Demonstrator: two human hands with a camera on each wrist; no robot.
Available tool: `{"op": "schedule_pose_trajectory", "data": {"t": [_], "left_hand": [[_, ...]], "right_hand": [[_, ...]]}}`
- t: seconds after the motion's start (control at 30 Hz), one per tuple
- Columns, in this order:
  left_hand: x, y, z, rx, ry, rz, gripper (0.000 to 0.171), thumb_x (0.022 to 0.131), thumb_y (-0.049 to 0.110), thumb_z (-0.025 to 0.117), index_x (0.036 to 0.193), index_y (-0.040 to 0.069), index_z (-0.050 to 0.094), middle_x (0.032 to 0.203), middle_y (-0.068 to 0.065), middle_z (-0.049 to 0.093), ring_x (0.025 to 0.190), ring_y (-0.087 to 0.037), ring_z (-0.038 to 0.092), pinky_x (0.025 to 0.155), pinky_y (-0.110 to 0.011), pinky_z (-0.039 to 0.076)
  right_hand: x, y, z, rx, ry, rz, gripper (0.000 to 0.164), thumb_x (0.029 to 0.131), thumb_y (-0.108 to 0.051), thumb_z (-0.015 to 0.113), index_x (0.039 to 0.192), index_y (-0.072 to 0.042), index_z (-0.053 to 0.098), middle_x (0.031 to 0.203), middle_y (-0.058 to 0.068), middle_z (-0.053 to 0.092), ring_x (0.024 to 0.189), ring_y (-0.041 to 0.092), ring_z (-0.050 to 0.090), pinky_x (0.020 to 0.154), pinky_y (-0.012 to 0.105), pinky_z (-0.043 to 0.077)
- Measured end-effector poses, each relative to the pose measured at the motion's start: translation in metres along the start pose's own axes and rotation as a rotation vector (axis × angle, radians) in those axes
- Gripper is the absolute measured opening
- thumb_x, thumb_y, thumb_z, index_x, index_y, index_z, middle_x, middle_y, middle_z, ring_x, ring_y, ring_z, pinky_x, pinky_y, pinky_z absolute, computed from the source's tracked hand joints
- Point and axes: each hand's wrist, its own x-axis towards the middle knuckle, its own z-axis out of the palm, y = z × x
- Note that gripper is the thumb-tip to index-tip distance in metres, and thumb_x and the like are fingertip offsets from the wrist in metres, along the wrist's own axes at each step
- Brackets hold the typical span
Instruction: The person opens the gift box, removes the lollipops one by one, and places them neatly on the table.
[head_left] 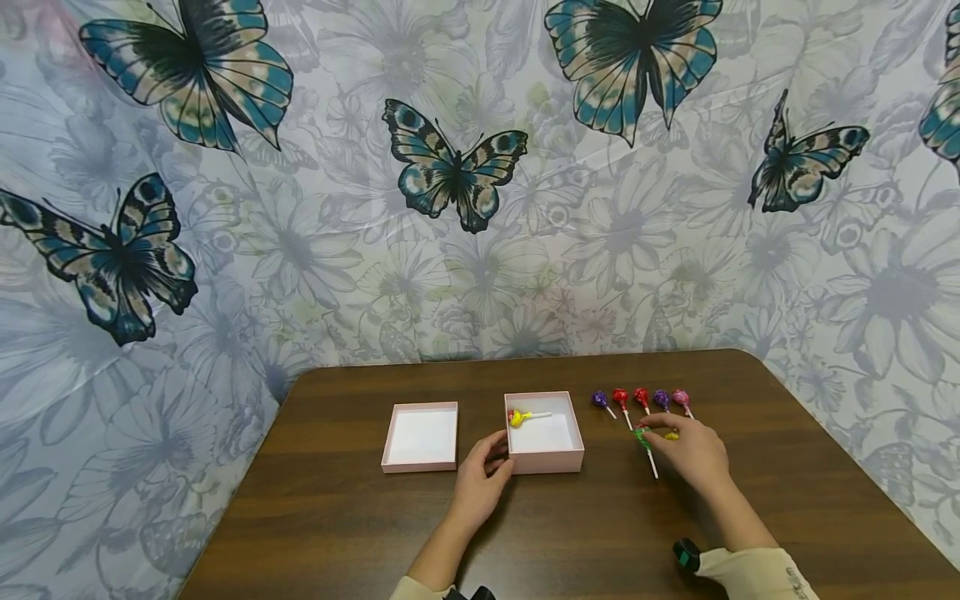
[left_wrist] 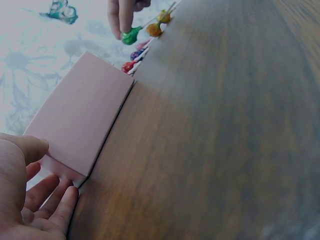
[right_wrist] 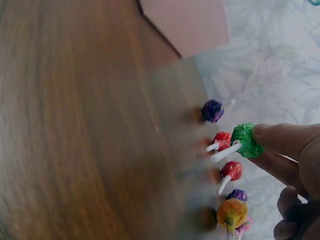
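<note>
A pink box [head_left: 546,462] with a white inside stands on the table. A yellow-wrapped lollipop [head_left: 519,418] lies inside, with a bit of red beside it. At the box's front left corner my left hand [head_left: 477,483] rests with thumb and fingers against the walls, fingers fairly straight in the left wrist view. Thumb and fingertips of my right hand [head_left: 693,454] pinch a green-wrapped lollipop [right_wrist: 246,140] by its head, white stick pointing down toward me. Behind that hand lie purple [head_left: 600,399], red [head_left: 620,397] and pink [head_left: 680,397] lollipops in a row.
Left of the box lies a shallow pink lid [head_left: 420,467], white side up. Orange [left_wrist: 154,30] and yellow [left_wrist: 163,16] lollipops lie near my right hand, mostly covered by it in the head view. A butterfly-print cloth [head_left: 457,292] hangs behind the brown table [head_left: 337,517].
</note>
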Motion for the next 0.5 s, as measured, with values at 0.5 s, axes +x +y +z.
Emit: {"op": "schedule_pose_trajectory", "data": {"t": [0.5], "left_hand": [[0.001, -0.001, 0.001, 0.043, 0.012, -0.007, 0.045, 0.092, 0.001, 0.066, 0.136, 0.003, 0.057, 0.131, -0.017, 0.062, 0.122, -0.038, 0.059, 0.100, -0.049, 0.054]], "right_hand": [[0.003, 0.012, 0.001, -0.024, -0.065, 0.044, 0.033, 0.090, -0.043, 0.071, 0.116, -0.023, 0.073, 0.097, 0.019, 0.073, 0.061, 0.019, 0.043, 0.047, 0.030, 0.032]]}}
